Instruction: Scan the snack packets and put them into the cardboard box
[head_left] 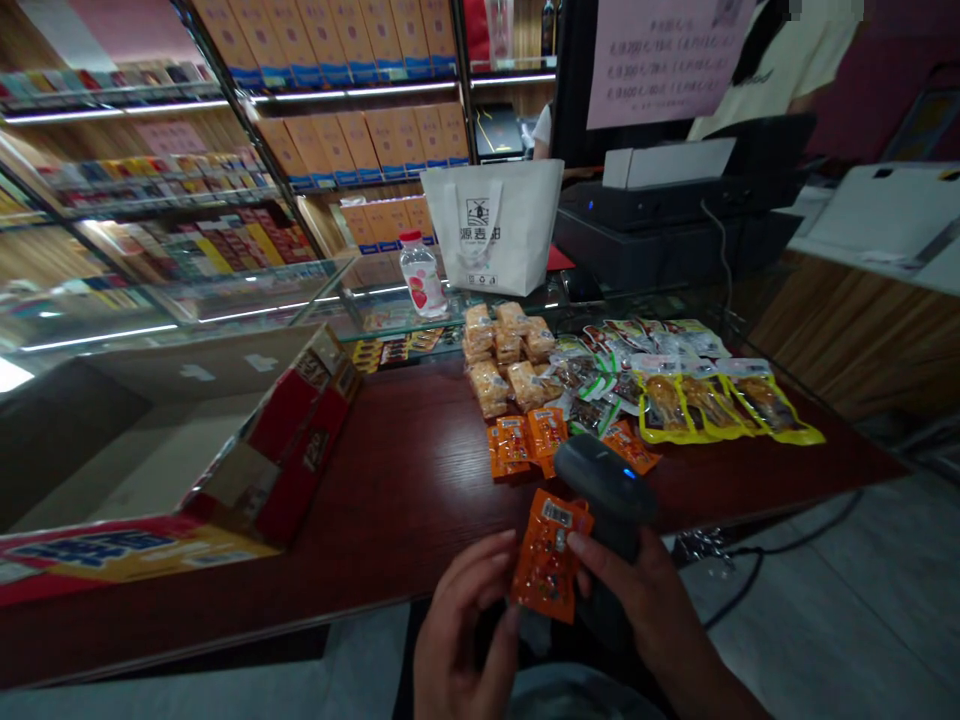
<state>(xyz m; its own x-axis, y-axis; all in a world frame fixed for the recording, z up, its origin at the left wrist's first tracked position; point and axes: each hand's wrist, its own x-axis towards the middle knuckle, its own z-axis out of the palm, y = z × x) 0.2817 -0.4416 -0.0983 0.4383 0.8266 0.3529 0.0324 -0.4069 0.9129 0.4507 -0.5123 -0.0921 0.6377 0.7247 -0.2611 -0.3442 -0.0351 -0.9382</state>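
Observation:
My right hand (652,600) is wrapped round the handle of a dark handheld barcode scanner (604,475) with a lit blue light. Its thumb rests on the right edge of an orange snack packet (544,560), whose barcode label faces up. At the packet's left edge is my left hand (469,620), fingers curved and thumb apart; whether it bears any of the packet's weight is unclear. Just beyond lie more orange packets (514,440), beige wrapped snack blocks (487,385), green-edged clear packets (592,412) and yellow-edged vacuum packs (705,402).
An open cardboard box (300,440) occupies the left of the dark red counter (390,470). Behind stand a bottle with a red cap (422,275), a white tote bag (499,235) and a black register with a printer (652,225). Stocked shelves (345,90) line the back. A person is partly visible at upper right.

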